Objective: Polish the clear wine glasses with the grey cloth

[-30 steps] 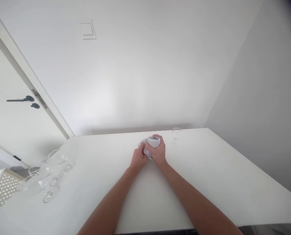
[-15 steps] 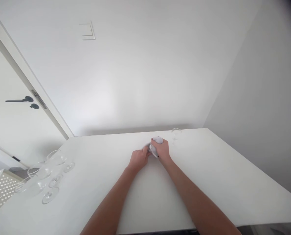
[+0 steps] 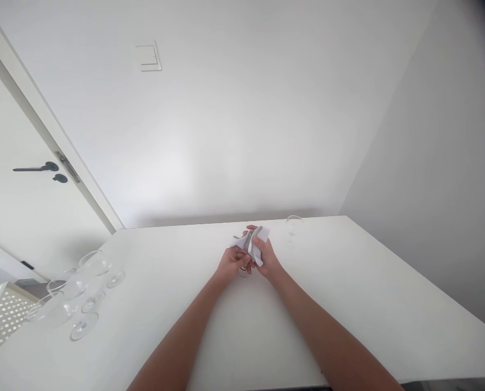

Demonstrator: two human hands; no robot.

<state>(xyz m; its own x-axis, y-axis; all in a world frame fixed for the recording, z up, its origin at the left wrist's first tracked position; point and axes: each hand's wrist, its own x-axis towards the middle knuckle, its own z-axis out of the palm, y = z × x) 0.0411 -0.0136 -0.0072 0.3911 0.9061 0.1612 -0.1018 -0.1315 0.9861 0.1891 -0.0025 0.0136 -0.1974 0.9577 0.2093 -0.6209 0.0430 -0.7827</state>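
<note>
Over the middle of the table, my right hand [image 3: 269, 258] is closed around a pale grey cloth [image 3: 260, 237], whose folds stick out above the fingers. My left hand [image 3: 229, 262] is closed beside it, fingers pinched at a wine glass [image 3: 244, 273]. Only a small clear curved part of that glass shows below the fingers; cloth and hands hide the rest. Both hands touch at the cloth. Another wine glass [image 3: 293, 225] stands upright to the right, near the table's back edge.
Several clear stemmed glasses [image 3: 63, 307] stand at the left of the white table [image 3: 156, 304]. A perforated white basket [image 3: 6, 315] is beyond the left edge. A wall rises behind the table, and a door with a dark handle [image 3: 36, 167] is at the left.
The cloth has opened out from a tight bundle, with more folds showing toward the left. My fingers have shifted on it, and a clear glass edge now shows below my left hand.
</note>
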